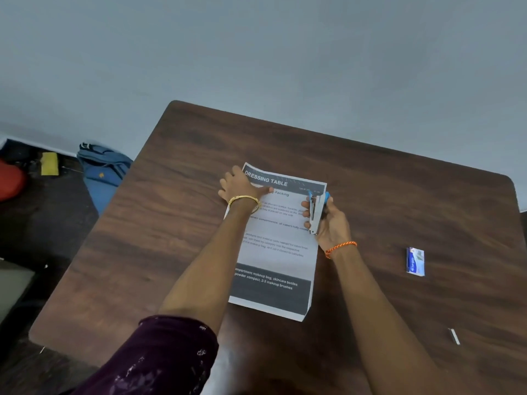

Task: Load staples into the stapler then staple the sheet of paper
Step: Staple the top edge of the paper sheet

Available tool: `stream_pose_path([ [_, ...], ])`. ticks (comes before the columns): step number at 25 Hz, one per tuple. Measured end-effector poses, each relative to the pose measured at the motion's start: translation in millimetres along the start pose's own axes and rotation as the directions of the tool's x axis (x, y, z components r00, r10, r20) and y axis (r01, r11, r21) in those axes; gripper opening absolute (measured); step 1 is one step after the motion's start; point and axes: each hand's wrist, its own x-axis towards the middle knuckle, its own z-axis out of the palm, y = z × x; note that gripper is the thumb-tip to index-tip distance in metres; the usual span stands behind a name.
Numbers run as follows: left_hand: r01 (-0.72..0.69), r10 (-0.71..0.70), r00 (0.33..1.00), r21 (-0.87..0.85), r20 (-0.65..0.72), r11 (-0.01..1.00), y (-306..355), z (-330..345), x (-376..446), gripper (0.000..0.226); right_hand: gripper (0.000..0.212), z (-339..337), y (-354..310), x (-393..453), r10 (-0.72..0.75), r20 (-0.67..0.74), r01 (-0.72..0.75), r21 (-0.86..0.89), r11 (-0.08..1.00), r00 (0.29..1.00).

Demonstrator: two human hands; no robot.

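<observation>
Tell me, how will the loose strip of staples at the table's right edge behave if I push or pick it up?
The strip of staples looks thin and flat, so it will probably slide on the smooth table, not roll. It seems small, likely light, and may break if pinched hard.

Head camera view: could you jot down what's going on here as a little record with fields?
surface: brown wooden table
paper: printed stack lying flat, headed DRESSING TABLE
left hand: pressing down the paper's top left corner
right hand: gripping the stapler
stapler: blue and metal, at the paper's right edge near the top
staple box: lying on the table to the right, apart from the paper
staple strip: loose, near the table's right front
</observation>
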Motion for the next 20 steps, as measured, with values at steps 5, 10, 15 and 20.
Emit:
stream_pose_path([
  [5,-0.133,0.144,0.99,-0.341,0.005,0.931,-13.3,-12.2,-4.3,0.019,0.046,-6.4,1.6,-0.5,-0.017,0.069,0.016,0.007,1.0,0.997],
  [10,-0.297,0.314,0.949,-0.419,-0.029,0.858,-19.1,-35.0,-20.1,0.019,0.032,-16.9,-15.5,-19.8,-0.308,0.012,0.277,-0.475,0.835,0.951],
  [15,-0.452,0.437,0.888,-0.445,-0.144,0.773,-24.1,-42.2,-48.0,0.013,0.044,-19.7,-50.7,-48.0,-0.507,0.338,0.474,-0.865,0.166,0.793],
  [20,-0.522,0.493,0.848,-0.471,-0.195,0.711,-25.8,-45.0,-71.3,0.014,0.055,-17.9,-66.5,-55.2,-0.345,0.498,0.462,-0.867,-0.187,0.796],
])
